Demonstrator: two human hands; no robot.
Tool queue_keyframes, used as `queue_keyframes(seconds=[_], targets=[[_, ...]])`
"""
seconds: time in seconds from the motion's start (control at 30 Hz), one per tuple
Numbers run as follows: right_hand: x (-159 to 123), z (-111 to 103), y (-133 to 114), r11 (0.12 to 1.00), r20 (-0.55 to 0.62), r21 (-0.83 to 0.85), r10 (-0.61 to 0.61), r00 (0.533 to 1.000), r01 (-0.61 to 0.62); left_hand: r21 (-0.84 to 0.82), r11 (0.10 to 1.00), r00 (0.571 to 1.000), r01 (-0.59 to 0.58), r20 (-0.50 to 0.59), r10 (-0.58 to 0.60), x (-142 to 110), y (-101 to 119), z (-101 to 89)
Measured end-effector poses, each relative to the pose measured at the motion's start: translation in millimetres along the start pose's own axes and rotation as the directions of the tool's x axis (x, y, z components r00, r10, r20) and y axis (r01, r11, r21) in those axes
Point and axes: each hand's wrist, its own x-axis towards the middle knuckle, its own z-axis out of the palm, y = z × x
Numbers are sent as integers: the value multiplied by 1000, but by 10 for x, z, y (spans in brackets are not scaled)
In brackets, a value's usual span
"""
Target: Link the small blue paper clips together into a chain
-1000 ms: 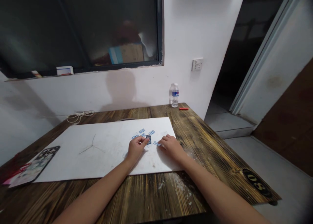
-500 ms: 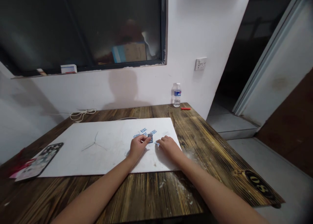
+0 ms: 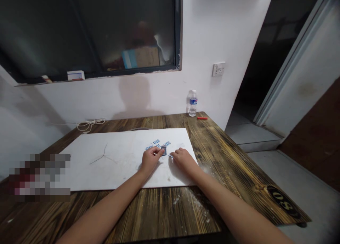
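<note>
Several small blue-and-white pieces (image 3: 156,142) lie on a white sheet (image 3: 117,162) spread over a dark wooden table (image 3: 217,159). My left hand (image 3: 150,158) rests on the sheet with its fingers curled, pinching a small stack of the blue pieces (image 3: 164,150). My right hand (image 3: 183,159) lies just to the right, fingers bent down onto a blue piece (image 3: 170,155) at its fingertips. The two hands are a few centimetres apart. More loose pieces sit just beyond the hands.
A water bottle (image 3: 192,103) and a red pen (image 3: 202,118) stand at the table's far right corner. A white cord (image 3: 89,123) lies at the far left. A blurred flat object (image 3: 39,176) rests at the left edge. An open doorway is on the right.
The hands stay almost in place on the sheet. The view has shifted slightly, so the table's contents sit a little further right and up.
</note>
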Motion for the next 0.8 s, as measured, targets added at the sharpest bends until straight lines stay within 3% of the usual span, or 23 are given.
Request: queue_keyframes(seconds=[0.37,0.53,0.8], targets=[[-13,90,61,999,-41,-51,17,999,-19,-21,999,999,32,6,-32,5,-14,13],[-38,45,76,994,-137,-73,65,988,-76,-36,999,999,33,14,-32,4,-8,11],[-64,42,66,996,-129,59,81,988,-73,-24,999,999,32,14,-32,7,-29,5]])
